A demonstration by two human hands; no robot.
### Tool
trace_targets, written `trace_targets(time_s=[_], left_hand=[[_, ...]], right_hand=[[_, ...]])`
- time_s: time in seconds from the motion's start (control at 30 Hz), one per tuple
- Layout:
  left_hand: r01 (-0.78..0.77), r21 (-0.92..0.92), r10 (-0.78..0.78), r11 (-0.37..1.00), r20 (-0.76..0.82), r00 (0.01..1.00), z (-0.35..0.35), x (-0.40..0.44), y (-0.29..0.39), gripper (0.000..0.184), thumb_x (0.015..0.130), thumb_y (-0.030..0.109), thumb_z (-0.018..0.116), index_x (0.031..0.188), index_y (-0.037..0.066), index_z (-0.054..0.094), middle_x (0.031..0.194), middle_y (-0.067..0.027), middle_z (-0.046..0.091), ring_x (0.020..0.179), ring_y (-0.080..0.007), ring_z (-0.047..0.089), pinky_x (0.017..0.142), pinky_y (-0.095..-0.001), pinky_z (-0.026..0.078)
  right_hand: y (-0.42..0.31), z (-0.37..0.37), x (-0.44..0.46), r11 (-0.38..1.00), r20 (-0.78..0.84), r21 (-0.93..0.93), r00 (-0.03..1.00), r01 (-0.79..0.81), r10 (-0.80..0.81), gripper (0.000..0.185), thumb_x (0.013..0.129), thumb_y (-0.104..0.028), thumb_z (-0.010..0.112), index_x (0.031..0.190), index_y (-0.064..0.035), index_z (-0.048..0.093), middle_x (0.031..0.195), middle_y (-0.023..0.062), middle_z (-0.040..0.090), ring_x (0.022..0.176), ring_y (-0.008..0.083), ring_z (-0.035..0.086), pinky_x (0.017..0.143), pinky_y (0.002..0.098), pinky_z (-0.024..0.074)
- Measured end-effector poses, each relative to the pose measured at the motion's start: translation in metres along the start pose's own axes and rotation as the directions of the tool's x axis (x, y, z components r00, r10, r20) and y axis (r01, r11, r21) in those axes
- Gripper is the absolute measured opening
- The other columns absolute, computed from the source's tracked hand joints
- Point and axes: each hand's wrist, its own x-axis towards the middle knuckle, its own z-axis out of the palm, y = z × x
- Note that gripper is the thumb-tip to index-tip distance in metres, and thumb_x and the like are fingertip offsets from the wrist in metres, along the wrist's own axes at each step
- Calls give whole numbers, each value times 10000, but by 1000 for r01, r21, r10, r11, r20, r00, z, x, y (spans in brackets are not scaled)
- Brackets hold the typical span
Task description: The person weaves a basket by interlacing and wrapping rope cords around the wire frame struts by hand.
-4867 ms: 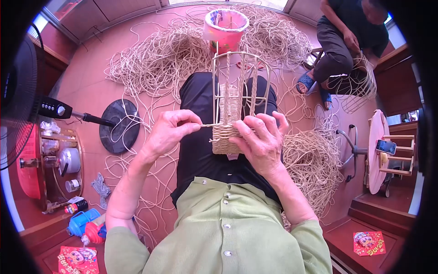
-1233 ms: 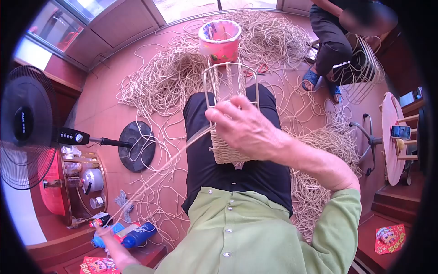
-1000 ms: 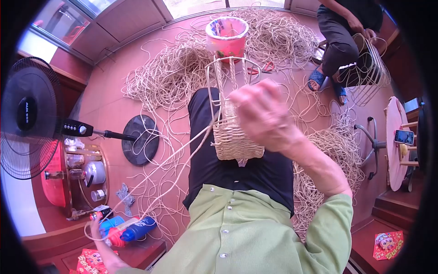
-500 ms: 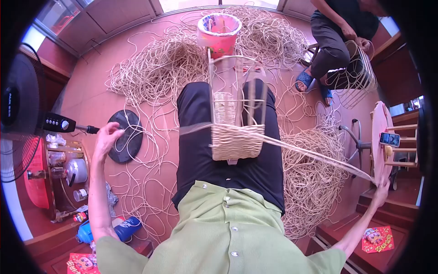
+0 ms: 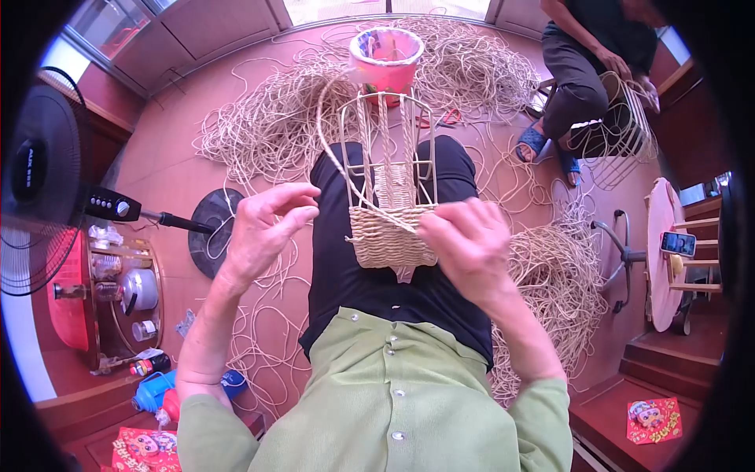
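A partly woven basket (image 5: 391, 242) stands between my thighs, its lower part covered in tan cord and its wire frame bare above. A loose cord (image 5: 321, 126) arches up from the weave on the left side and crosses the basket's front. My left hand (image 5: 274, 224) hovers left of the basket, thumb and fingers apart, with nothing between them. At the basket's right front edge, my right hand (image 5: 469, 244) has its fingers curled together at the cord's end; the fingertips are slightly blurred.
Beyond the basket stands a pink bucket (image 5: 386, 63) among heaps of cord (image 5: 283, 126). More cord (image 5: 550, 291) lies to the right. A fan (image 5: 35, 189) is at the left. At the upper right a seated person (image 5: 578, 86) holds a wire frame (image 5: 621, 141).
My right hand has come back from the far right to the basket's front. My left hand has moved right, nearer the basket. The cord, stretched rightward before, now loops up at the left.
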Motion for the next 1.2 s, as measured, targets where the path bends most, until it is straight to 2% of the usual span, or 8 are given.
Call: trace_targets(time_s=[0.37,0.53,0.6,0.67,0.77,0.93,1.07,1.2], left_hand=[[-304,-51,266,951,-359,895,47,-32,3,213,958,38,666,1153,-32,712,1073,-139,740,963,-201,714,877,-315,560],[-654,-124,650,746,-80,756,70,-42,35,362,1023,251,626,1241,-35,674,1257,-213,684,1227,-394,630,1082,-490,451],[-507,-518,603,689,22,797,85,-54,23,399,1040,292,604,1258,-37,663,1220,-219,700,1243,-369,628,1120,-523,404],[-61,-805,244,590,106,964,88,-64,27,332,1045,281,618,1091,-34,711,917,-94,727,791,-169,681,752,-314,542],[-164,-375,95,912,-195,976,70,-40,26,207,1012,146,638,937,-30,718,777,6,650,650,-33,532,561,-209,395],[-50,125,80,991,-246,966,35,9,20,189,929,123,714,805,-18,704,592,43,564,556,-5,456,492,-227,352],[-38,288,79,957,-132,988,30,25,26,245,905,194,733,800,-26,705,608,-43,619,553,-63,537,517,-279,413],[-40,288,37,957,16,999,40,46,11,270,919,254,709,866,-9,737,675,-106,663,606,-161,620,585,-333,475]], right_hand=[[-23,32,31,937,69,288,980,-198,186,115,830,-96,739,869,-69,634,812,68,582,737,256,647,649,390,514],[-67,-51,29,451,164,877,986,-165,41,73,852,-23,760,879,-39,694,860,100,699,770,215,703,662,320,549],[-61,-46,20,326,107,932,979,-159,174,79,866,-12,755,914,-18,693,870,105,708,784,190,711,673,302,554],[-57,-41,17,11,231,966,887,-257,399,127,895,3,730,1013,16,685,882,104,710,769,163,711,682,277,563],[-19,-8,15,297,277,841,830,-453,484,173,928,13,682,1099,25,659,897,108,709,765,172,722,677,273,566],[3,20,28,897,74,397,981,-193,178,251,920,-57,692,1158,4,642,950,164,718,794,313,738,696,378,589],[0,5,62,924,522,115,813,-365,257,262,975,-152,618,1204,-24,632,779,248,686,744,411,697,651,495,535],[15,25,78,956,591,144,797,-256,124,183,933,-135,580,1053,1,608,716,225,671,702,449,675,643,551,511]])
